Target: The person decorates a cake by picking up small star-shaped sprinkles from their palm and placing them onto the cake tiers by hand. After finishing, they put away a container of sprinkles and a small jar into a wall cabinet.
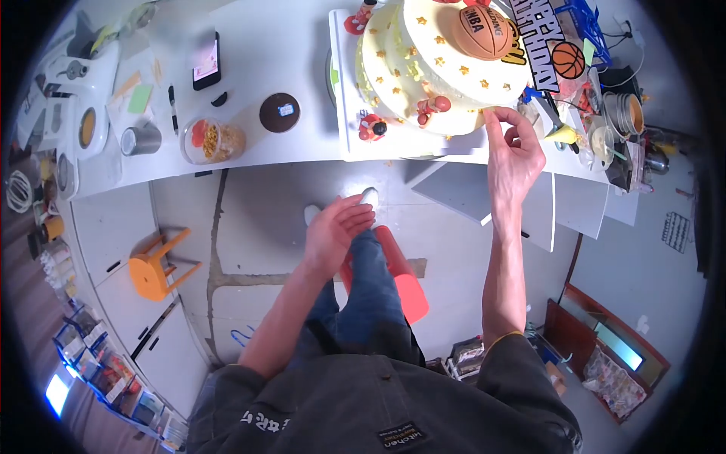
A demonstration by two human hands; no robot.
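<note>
A two-tier cream-coloured cake (pixel 386 57) stands on a white board (pixel 345 113) at the table's front edge, dotted with small gold stars. On top sit an NBA basketball (pixel 484 34) and a black "Happy Birthday" sign (pixel 538 45). Small red figures (pixel 432 110) decorate the lower tier and the board. My right hand (pixel 516 155) reaches to the lower tier's right side, thumb and forefinger pinched at the cake; whatever they hold is too small to make out. Away from the table, my left hand (pixel 338 233) hangs above my legs with fingers extended and nothing in it.
Left of the cake lie a round dark disc (pixel 280 113), a clear tub of gold stars (pixel 214 142), a phone (pixel 206 60), a pen (pixel 172 107) and a metal cup (pixel 141 141). Clutter crowds the right. An orange stool (pixel 149 272) and a red stool (pixel 408 291) stand below.
</note>
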